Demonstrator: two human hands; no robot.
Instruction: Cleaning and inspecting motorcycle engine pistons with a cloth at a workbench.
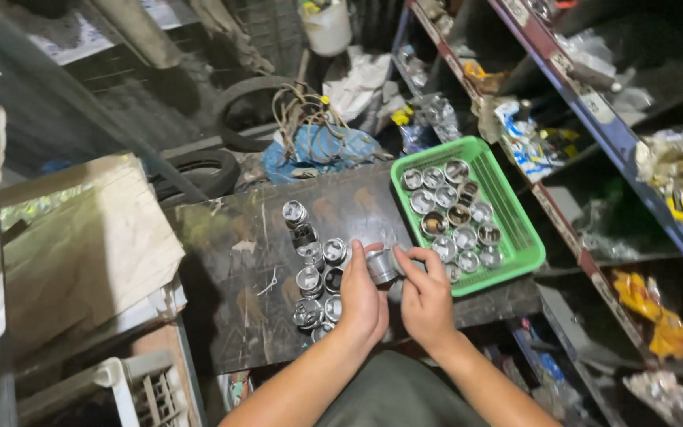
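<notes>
Cluttered shelving is flanking a dark board. I am seeing both hands, left and right, pinching one metal piston over the board, between a piston row and a green basket.

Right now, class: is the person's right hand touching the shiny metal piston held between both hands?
Touching. The head view shows the right hand's fingers pressed on the piston's side, while the left hand cups it from the other side.
</notes>
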